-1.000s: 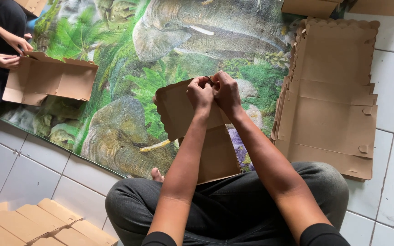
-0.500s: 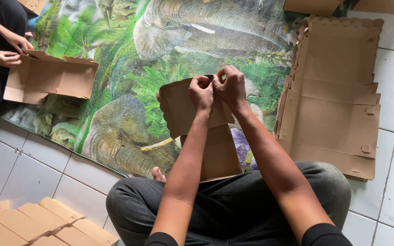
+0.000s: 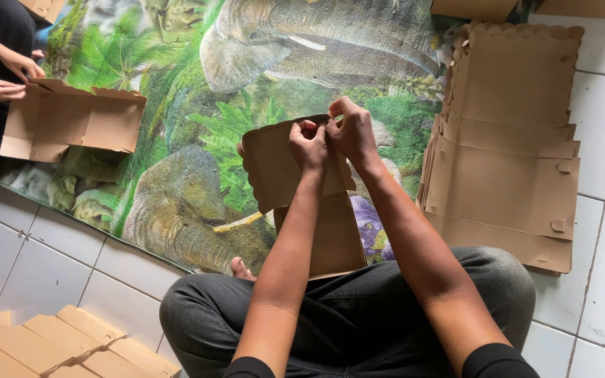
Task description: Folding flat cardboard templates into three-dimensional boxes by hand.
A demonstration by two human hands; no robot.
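We sat on a white tiled floor (image 3: 50, 259) with grey grout lines. A glossy mat (image 3: 176, 140) printed with elephants and green jungle leaves covered much of it, under soft, even light.

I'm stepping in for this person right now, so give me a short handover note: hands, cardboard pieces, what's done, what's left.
Left hand and right hand: both pinch the top edge of the half-folded cardboard box, held upright over the lap.
Stack of flat box blanks: on the tiled floor to the right, unfolded.
Cardboard pieces: at lower left.
Another person's hands work a separate box on the printed mat.
Done: panel raised. Left: this box's folding looks unfinished.
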